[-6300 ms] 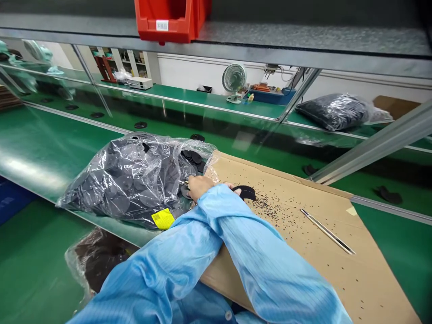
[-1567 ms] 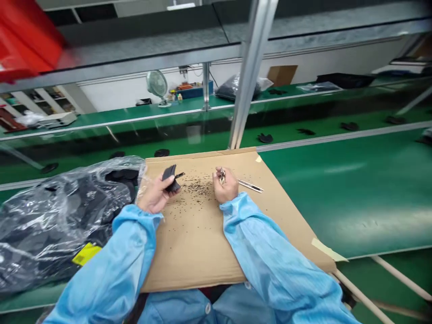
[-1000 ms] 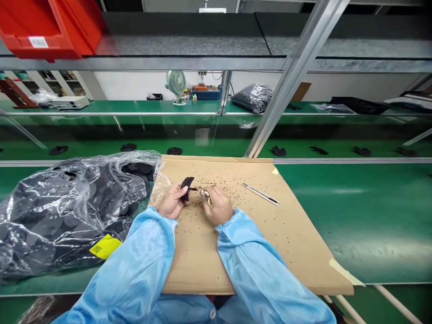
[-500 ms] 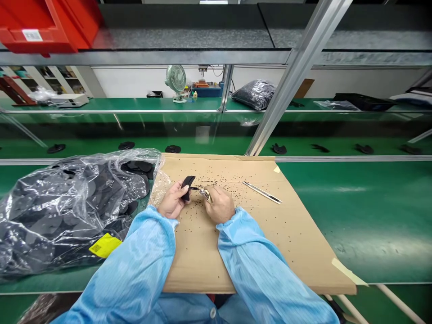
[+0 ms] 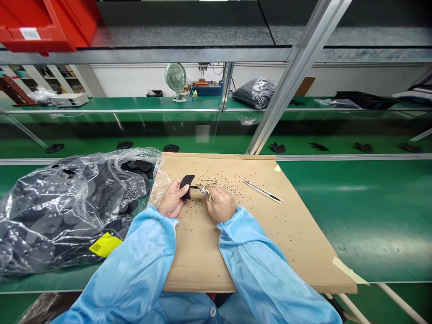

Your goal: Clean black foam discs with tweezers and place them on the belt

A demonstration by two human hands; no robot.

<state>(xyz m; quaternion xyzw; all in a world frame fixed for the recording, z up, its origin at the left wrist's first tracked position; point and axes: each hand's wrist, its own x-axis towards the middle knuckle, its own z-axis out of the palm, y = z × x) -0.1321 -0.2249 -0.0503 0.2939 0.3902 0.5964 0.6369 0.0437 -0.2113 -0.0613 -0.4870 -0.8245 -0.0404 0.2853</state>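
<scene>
My left hand [image 5: 173, 199] is closed on a curved black plastic part [image 5: 186, 186], held up over the cardboard sheet [image 5: 256, 252]. Closed around a pair of small metal nippers [image 5: 205, 193] is my right hand [image 5: 221, 203]. The tips of the nippers meet a thin dark stem that sticks out from the right side of the part; whether they bite on it is too small to tell. Tiny black scraps lie scattered over the cardboard around both hands. To the right of my right hand lies a slim utility knife [image 5: 263, 191].
A large clear bag [image 5: 67, 211] of flat black parts lies left of the cardboard. Behind, a green conveyor belt [image 5: 216, 146] carries several black parts. A slanted metal post [image 5: 283, 81] rises at the cardboard's back edge. A red bin [image 5: 67, 27] hangs upper left.
Both hands stay over the same spot. The black part has tilted and shifted very slightly left, and the nippers have moved slightly right. Items on the belt sit slightly further left.
</scene>
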